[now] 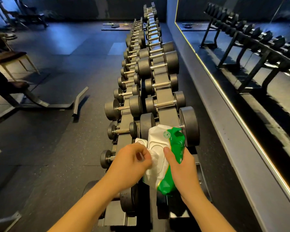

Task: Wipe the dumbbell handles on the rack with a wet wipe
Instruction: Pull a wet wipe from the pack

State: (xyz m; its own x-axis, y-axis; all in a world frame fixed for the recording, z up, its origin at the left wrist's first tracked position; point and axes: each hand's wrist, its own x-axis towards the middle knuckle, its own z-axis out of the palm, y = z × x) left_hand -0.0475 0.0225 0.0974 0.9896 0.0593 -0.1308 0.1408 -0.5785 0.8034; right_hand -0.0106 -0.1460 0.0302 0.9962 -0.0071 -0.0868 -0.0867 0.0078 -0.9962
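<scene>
Pack held over the rack's near end, long axis along the rack. Right hand grips it; left hand pinches a wipe. Handles lie crosswise.

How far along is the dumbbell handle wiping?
Done: the wet wipe pack has its lid flipped open. In hand: the right hand grips the pack while the left hand pinches a wipe at its opening. Left: all the dumbbell handles on the rack; no wipe touches any yet.
</scene>
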